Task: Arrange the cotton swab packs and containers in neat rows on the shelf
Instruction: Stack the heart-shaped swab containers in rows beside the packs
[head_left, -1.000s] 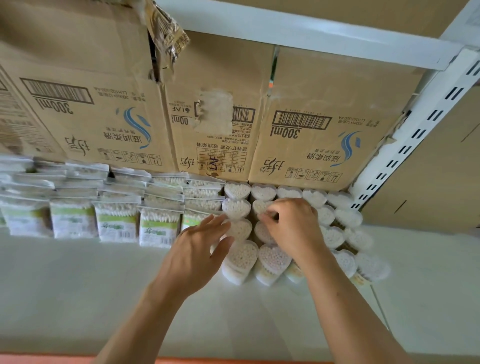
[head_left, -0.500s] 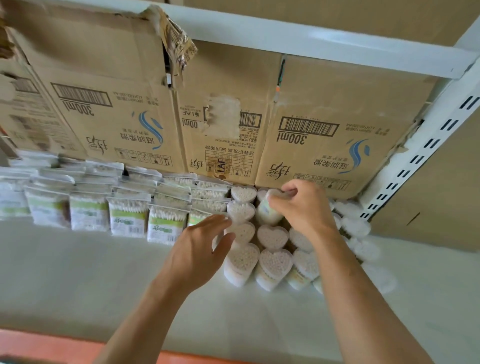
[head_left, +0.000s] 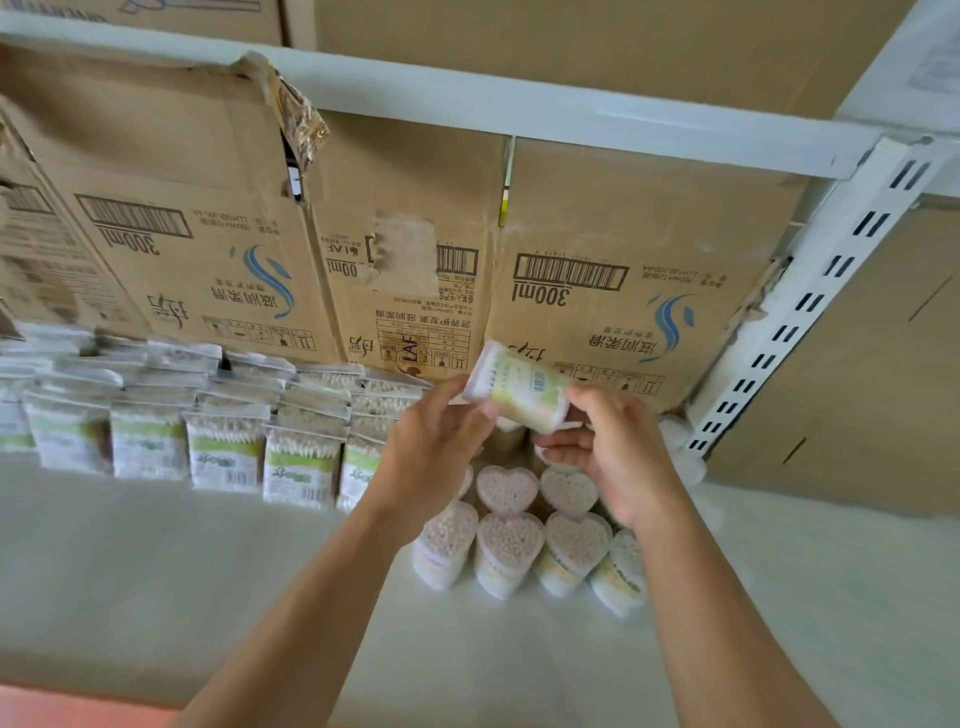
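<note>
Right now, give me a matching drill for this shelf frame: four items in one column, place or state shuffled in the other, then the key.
Items
1. raised container
2. bagged swab packs
3. heart-shaped containers
4. cardboard boxes

Place or state
A. standing in rows on the left part of the shelf
B. at the back, print upside down
C. held off the shelf by the left hand and right hand
D. standing on the shelf under both hands

Pairs: 1-C, 2-A, 3-D, 4-B

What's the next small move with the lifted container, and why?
Probably turn the heart container upright and lower it among the standing heart containers on the shelf. The left hand and right hand hold it tilted above them; the exact gap is hidden.
</note>
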